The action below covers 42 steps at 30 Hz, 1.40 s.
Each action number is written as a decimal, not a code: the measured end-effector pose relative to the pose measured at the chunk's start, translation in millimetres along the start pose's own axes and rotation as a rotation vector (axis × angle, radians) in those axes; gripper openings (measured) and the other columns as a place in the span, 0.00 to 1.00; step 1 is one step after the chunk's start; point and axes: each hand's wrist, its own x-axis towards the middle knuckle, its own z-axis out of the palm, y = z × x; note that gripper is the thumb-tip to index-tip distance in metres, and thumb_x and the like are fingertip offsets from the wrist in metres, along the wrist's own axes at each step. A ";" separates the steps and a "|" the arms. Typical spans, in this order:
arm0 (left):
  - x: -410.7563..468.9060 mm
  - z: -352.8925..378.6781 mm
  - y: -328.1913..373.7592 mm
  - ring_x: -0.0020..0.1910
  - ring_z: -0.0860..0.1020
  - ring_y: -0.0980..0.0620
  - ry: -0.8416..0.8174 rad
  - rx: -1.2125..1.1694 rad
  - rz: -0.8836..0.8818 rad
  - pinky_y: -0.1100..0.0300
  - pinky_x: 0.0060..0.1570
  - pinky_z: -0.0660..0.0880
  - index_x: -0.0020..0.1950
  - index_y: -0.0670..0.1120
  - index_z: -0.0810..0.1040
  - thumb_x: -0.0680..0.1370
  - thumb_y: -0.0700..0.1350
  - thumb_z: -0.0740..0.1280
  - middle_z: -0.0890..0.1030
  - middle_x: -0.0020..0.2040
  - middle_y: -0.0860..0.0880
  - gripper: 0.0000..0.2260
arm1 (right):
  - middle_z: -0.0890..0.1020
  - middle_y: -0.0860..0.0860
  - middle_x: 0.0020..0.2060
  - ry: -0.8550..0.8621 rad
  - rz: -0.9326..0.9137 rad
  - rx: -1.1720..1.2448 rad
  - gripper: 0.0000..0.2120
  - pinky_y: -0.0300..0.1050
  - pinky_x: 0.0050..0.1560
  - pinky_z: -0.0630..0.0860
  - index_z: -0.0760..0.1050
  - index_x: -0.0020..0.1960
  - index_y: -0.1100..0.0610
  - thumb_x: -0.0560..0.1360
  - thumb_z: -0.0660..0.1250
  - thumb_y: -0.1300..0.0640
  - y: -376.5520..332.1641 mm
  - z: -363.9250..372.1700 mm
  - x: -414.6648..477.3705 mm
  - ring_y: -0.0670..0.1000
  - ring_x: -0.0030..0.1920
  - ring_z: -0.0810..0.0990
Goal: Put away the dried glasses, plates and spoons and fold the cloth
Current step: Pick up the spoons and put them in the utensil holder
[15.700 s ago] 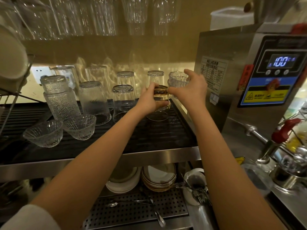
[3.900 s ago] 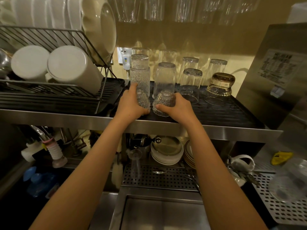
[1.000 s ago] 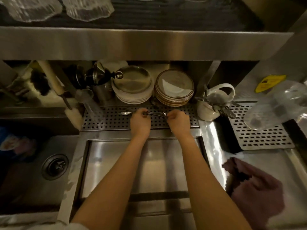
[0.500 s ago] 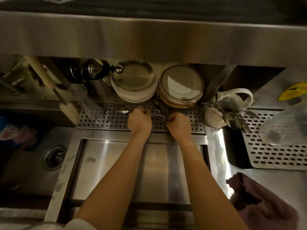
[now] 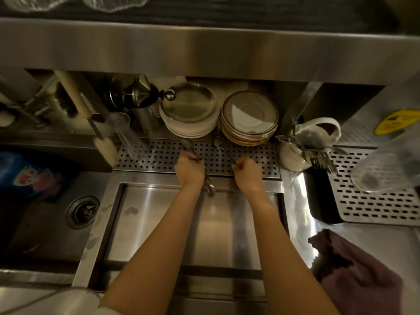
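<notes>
Over the perforated steel drain tray [image 5: 159,155], my left hand [image 5: 189,167] grips a spoon [image 5: 188,145] whose bowl points away from me. My right hand [image 5: 248,170] grips another spoon [image 5: 220,145] by its handle. Behind the tray stand two plate stacks: white plates [image 5: 189,110] under a metal one, and brown-rimmed saucers [image 5: 250,117]. A white holder [image 5: 304,142] at the right carries forks and other cutlery. A crumpled mauve cloth [image 5: 361,276] lies on the counter at the lower right. Glass bowls [image 5: 109,2] show at the top edge on the upper shelf.
A steel shelf edge [image 5: 204,46] overhangs the plates. A steel basin [image 5: 193,223] lies under my forearms, and a dark sink with a drain [image 5: 83,211] is to the left. A metal pot [image 5: 136,96], brushes and a clear plastic jug [image 5: 386,167] flank the tray.
Both hands have closed on the spoons and lifted them off the drain tray, so that they now point away from me. The view has tilted slightly up.
</notes>
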 end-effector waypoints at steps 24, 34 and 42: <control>-86.6 -9.7 41.9 0.31 0.79 0.55 -0.329 -0.595 -0.020 0.68 0.28 0.76 0.47 0.38 0.79 0.78 0.36 0.63 0.79 0.35 0.47 0.05 | 0.79 0.55 0.45 0.033 -0.305 0.199 0.12 0.35 0.38 0.71 0.71 0.61 0.59 0.78 0.58 0.64 -0.2 -27.7 -64.6 0.49 0.42 0.76; -94.9 -14.6 56.9 0.27 0.74 0.59 -0.288 -0.588 0.058 0.71 0.25 0.70 0.37 0.43 0.76 0.76 0.40 0.67 0.80 0.35 0.47 0.07 | 0.76 0.49 0.32 0.120 -0.430 0.162 0.07 0.41 0.37 0.70 0.77 0.51 0.58 0.77 0.62 0.62 1.4 -44.1 -69.4 0.45 0.33 0.72; -108.1 -27.2 84.3 0.34 0.77 0.56 -0.536 -0.937 0.198 0.66 0.36 0.75 0.46 0.42 0.73 0.77 0.35 0.63 0.80 0.41 0.44 0.03 | 0.82 0.52 0.40 0.329 -0.576 0.100 0.06 0.28 0.39 0.69 0.80 0.48 0.59 0.74 0.67 0.59 -15.6 -95.1 -69.8 0.45 0.38 0.76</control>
